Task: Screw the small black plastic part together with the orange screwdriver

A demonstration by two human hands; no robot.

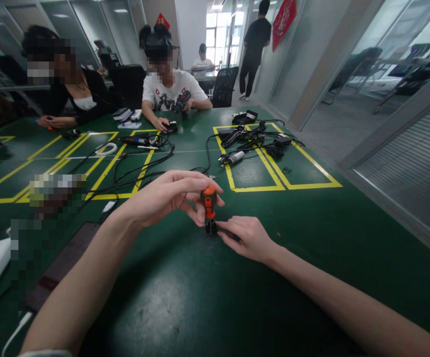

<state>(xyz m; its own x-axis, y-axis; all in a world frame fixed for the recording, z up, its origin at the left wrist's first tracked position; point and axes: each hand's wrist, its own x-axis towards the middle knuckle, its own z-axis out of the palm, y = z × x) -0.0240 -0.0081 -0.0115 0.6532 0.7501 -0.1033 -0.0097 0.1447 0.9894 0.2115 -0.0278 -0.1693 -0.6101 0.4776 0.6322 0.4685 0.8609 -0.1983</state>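
An orange and black screwdriver (209,203) stands upright, its tip down in a small black part (211,229) on the green table (259,302). My left hand (178,196) is closed round the screwdriver's handle from the left, fingers near its top. My right hand (246,237) comes in from the right, with thumb and forefinger pressed against the side of the black part. What the black part is cannot be made out.
Beyond my hands, a dismantled hair-dryer-like motor piece (233,158) and black tools with cables (244,136) lie within yellow tape (257,189). A dark tablet-like device (66,258) lies left. Across the table sits a person in a white shirt (178,89).
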